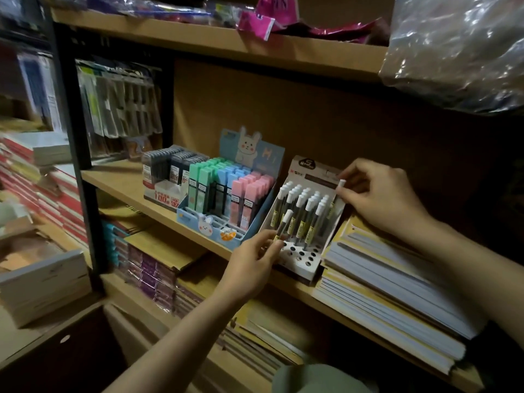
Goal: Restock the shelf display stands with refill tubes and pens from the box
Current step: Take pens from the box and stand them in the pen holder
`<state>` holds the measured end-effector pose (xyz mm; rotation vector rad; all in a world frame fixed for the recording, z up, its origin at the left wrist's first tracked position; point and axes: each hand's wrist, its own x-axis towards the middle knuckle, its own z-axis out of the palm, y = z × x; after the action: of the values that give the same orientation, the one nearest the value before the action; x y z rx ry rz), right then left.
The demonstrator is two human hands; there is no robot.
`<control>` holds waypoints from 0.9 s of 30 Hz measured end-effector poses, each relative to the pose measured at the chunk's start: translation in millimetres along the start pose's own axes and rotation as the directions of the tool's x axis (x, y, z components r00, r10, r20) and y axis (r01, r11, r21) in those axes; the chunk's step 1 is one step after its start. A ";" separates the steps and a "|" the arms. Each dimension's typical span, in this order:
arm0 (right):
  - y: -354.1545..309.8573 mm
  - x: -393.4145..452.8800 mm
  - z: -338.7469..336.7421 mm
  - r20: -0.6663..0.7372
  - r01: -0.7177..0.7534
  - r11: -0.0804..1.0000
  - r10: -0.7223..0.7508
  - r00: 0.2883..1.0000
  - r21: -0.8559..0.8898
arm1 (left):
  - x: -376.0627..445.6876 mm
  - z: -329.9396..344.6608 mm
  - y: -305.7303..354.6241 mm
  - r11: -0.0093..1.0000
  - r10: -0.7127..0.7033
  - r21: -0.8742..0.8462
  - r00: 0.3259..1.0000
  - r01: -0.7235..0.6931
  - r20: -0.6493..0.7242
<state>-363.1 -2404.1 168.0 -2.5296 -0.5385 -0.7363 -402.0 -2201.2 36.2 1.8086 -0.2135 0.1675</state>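
Observation:
A white tilted display stand (304, 260) sits on the middle shelf, holding several dark refill tubes with white caps (307, 214); its front rows of holes are vacant. My left hand (252, 262) pinches one refill tube (284, 224) at the stand's front left corner, cap pointing up. My right hand (380, 194) grips another white-capped tube (340, 187) at the stand's back right corner. To the left stands a blue rabbit-print stand (215, 228) with green, blue and pink lead cases.
A further stand of dark lead boxes (167, 177) sits left of the rabbit stand. Stacked notebooks (397, 282) press against the white stand's right side. A plastic bag (459, 52) overhangs at top right. Books fill the lower shelf and the left side.

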 end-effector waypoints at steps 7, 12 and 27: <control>3.8 2.2 10.3 0.034 -0.046 0.998 0.048 0.998 -0.053 | 5.3 1.2 -13.3 0.995 0.004 -0.098 0.999 -0.008 -0.041; 1.4 5.2 7.0 0.056 -0.072 0.992 0.078 0.995 -0.102 | 7.1 1.7 -19.0 0.996 0.000 -0.087 0.997 -0.006 -0.076; -3.8 3.4 12.0 0.036 -0.149 0.948 0.165 0.986 -0.281 | 9.2 2.7 -19.1 0.997 -0.015 -0.071 0.997 0.010 -0.080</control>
<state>-357.5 -2394.0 162.1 -2.8215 -0.2617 -0.7218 -388.7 -2199.9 19.7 1.7287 -0.1489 0.2213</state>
